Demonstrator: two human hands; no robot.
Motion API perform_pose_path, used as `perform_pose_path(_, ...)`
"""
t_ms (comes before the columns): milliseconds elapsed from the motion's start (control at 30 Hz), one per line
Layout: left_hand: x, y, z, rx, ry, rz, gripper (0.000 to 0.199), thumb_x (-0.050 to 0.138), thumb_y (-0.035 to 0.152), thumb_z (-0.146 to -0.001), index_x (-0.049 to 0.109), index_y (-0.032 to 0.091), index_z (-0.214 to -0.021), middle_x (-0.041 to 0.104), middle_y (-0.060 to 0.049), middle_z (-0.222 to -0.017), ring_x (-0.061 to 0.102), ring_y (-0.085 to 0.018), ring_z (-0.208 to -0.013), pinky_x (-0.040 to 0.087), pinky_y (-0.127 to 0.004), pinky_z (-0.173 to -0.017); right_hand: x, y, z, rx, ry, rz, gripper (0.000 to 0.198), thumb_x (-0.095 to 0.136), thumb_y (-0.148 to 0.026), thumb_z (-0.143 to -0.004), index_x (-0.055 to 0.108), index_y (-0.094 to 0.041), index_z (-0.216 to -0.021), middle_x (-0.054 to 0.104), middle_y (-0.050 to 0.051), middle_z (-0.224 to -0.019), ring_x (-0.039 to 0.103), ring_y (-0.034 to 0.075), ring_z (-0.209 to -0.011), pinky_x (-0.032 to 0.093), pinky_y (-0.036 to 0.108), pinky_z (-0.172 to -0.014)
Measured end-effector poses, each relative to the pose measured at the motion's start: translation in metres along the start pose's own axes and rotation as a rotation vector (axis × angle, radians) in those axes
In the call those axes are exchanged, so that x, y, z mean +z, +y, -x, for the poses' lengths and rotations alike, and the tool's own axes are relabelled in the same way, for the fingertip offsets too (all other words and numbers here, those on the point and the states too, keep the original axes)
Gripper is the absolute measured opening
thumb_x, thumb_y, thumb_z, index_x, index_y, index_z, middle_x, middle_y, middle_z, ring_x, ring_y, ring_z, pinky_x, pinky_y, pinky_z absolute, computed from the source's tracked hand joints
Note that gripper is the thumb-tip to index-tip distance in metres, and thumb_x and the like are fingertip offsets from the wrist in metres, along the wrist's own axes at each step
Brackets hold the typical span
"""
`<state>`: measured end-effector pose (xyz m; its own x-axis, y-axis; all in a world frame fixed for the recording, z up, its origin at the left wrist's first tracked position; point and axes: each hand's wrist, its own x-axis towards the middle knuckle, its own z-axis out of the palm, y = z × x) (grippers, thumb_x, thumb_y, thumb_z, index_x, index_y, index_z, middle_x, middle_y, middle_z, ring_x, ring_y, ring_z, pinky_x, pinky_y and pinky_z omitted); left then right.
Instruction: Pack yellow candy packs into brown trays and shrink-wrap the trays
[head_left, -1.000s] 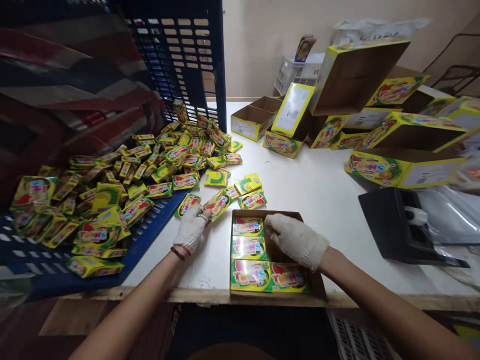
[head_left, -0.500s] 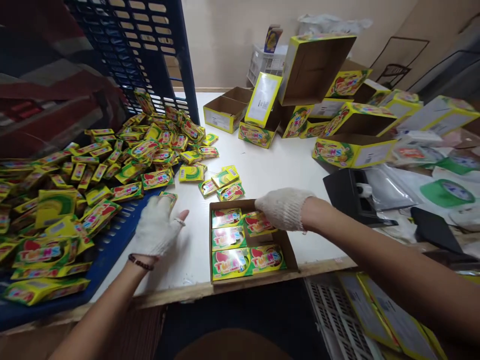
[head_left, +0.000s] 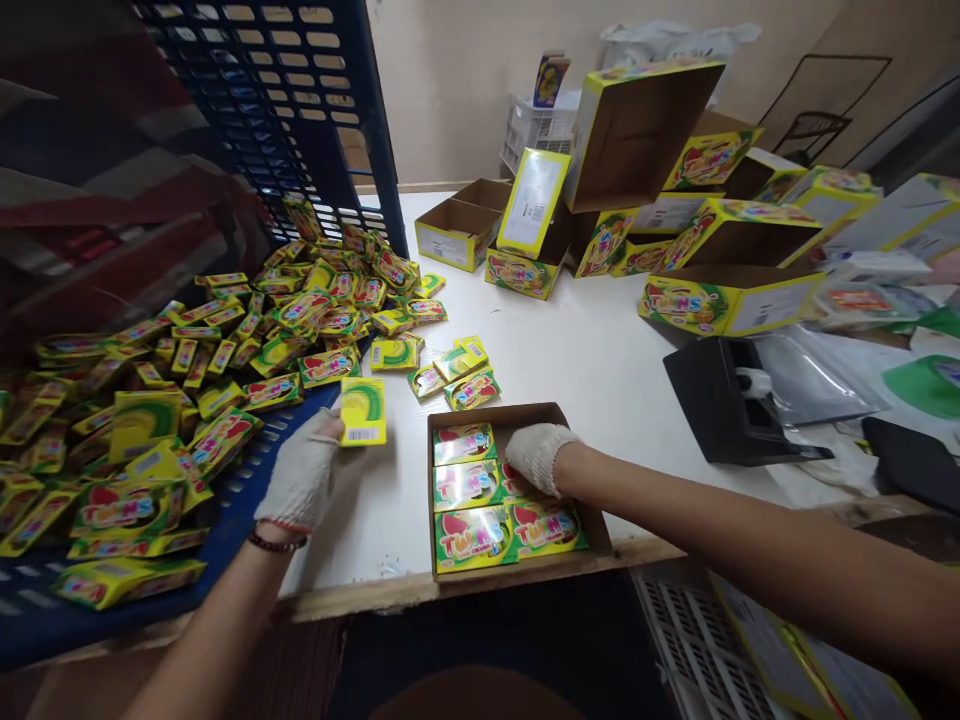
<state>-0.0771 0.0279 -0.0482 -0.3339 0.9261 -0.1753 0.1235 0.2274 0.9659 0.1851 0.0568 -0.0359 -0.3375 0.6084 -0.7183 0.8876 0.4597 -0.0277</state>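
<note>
Wearing white gloves on both hands, and a dark bracelet (head_left: 276, 541) at the left wrist. Gripping a pack (head_left: 363, 412) in the left hand (head_left: 304, 465), with the thumb laid at the left side of the yellow and green face, barcode towards the near end. Holding that pack over the surface (head_left: 559, 345), between the crate (head_left: 386, 200) at left and the box (head_left: 525, 415) at right.

Having the right hand (head_left: 541, 458) inside the box, knuckles up, over a partly covered pack (head_left: 514, 487) in the middle of the right column. Hiding the fingertips there, so not revealing whether closed on that pack or merely touching.

Working with the box lying open near the near edge, bearing three packs (head_left: 466, 485) down the left column and one (head_left: 547, 527) at near right. Facing a large heap (head_left: 322, 305) at left, lying in the crate and onto the surface, with loose packs (head_left: 459, 362) just beyond the box. Looking also towards open boxes (head_left: 645, 140) stacked far right and a black tape dispenser (head_left: 709, 400) at right.
</note>
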Motion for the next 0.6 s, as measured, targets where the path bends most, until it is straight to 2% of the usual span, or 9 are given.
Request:
perform_pose_path(67,0.012,0.009,0.014,-0.075,-0.076,0.174,0.044,0.067,0.044,-0.067,0.065,0.016,-0.1,0.07,-0.007,-0.094,0.065,-0.02,-0.079,0.054,-0.032,-0.067,-0.008,0.002,0.008,-0.01,0.013,-0.012,0.019,0.076,-0.015,-0.068,0.078,-0.011,-0.086,0.075,0.018,-0.09,0.071,0.031,-0.086,0.054,0.036,-0.074)
perform_pose_path(133,0.024,0.017,0.029,-0.045,-0.128,0.222,0.047,0.068,0.044,-0.071,0.064,0.017,-0.108,0.071,-0.008,-0.1,0.066,-0.019,-0.084,0.055,-0.03,-0.071,-0.019,0.004,0.021,-0.036,0.112,-0.085,0.014,0.067,-0.023,-0.08,0.076,-0.015,-0.086,0.075,0.012,-0.085,0.07,0.023,-0.077,0.052,0.03,-0.07)
perform_pose_path(200,0.034,0.025,0.043,0.15,-0.117,0.055,0.044,0.064,0.045,-0.079,0.064,0.018,-0.113,0.071,-0.007,-0.105,0.067,-0.02,-0.091,0.055,-0.031,-0.077,-0.028,0.006,0.038,-0.096,0.389,-0.283,0.026,0.05,-0.029,-0.092,0.073,-0.018,-0.096,0.074,0.008,-0.089,0.068,0.018,-0.078,0.05,0.027,-0.07)
perform_pose_path(300,0.049,0.033,0.057,0.588,-0.02,-0.254,0.033,0.056,0.037,-0.087,0.066,0.019,-0.113,0.07,-0.007,-0.109,0.066,-0.021,-0.099,0.053,-0.033,-0.088,-0.04,0.009,0.062,-0.128,0.819,-0.672,0.029,0.045,-0.035,-0.095,0.067,-0.017,-0.104,0.072,0.007,-0.093,0.065,0.016,-0.078,0.048,0.024,-0.067)
perform_pose_path(333,0.053,0.035,0.06,0.736,0.009,-0.309,0.03,0.056,0.033,-0.087,0.067,0.02,-0.111,0.071,-0.007,-0.107,0.066,-0.021,-0.1,0.052,-0.034,-0.091,-0.042,0.011,0.068,-0.117,0.833,-0.799,0.032,0.045,-0.039,-0.095,0.065,-0.016,-0.105,0.071,0.007,-0.088,0.064,0.015,-0.071,0.047,0.023,-0.062)
perform_pose_path(400,0.063,0.039,0.064,0.929,0.048,-0.325,0.025,0.057,0.028,-0.086,0.068,0.022,-0.108,0.071,-0.005,-0.103,0.066,-0.02,-0.099,0.051,-0.034,-0.094,-0.042,0.015,0.076,-0.147,0.681,-1.087,0.043,0.041,-0.048,-0.096,0.062,-0.013,-0.108,0.068,0.006,-0.076,0.058,0.012,-0.056,0.043,0.022,-0.05)
perform_pose_path(467,0.072,0.043,0.067,0.872,0.092,-0.211,0.024,0.059,0.027,-0.086,0.067,0.022,-0.108,0.07,-0.005,-0.104,0.065,-0.02,-0.101,0.05,-0.035,-0.097,-0.037,0.019,0.079,-0.305,0.49,-1.366,0.049,0.042,-0.053,-0.095,0.058,-0.013,-0.117,0.066,0.005,-0.075,0.056,0.011,-0.054,0.044,0.021,-0.049)
perform_pose_path(533,0.082,0.049,0.069,0.585,0.023,0.014,0.025,0.059,0.031,-0.087,0.064,0.021,-0.109,0.069,-0.005,-0.107,0.065,-0.02,-0.101,0.052,-0.035,-0.094,-0.029,0.024,0.08,-0.521,0.405,-1.537,0.055,0.051,-0.053,-0.091,0.05,-0.015,-0.13,0.066,0.005,-0.086,0.06,0.011,-0.063,0.051,0.023,-0.059)
perform_pose_path(600,0.093,0.054,0.07,0.227,-0.187,0.295,0.025,0.058,0.034,-0.087,0.062,0.019,-0.107,0.069,-0.005,-0.102,0.066,-0.018,-0.092,0.056,-0.033,-0.085,-0.022,0.027,0.077,-0.68,0.408,-1.557,0.063,0.061,-0.052,-0.086,0.045,-0.018,-0.137,0.065,0.005,-0.097,0.062,0.012,-0.076,0.053,0.027,-0.072)
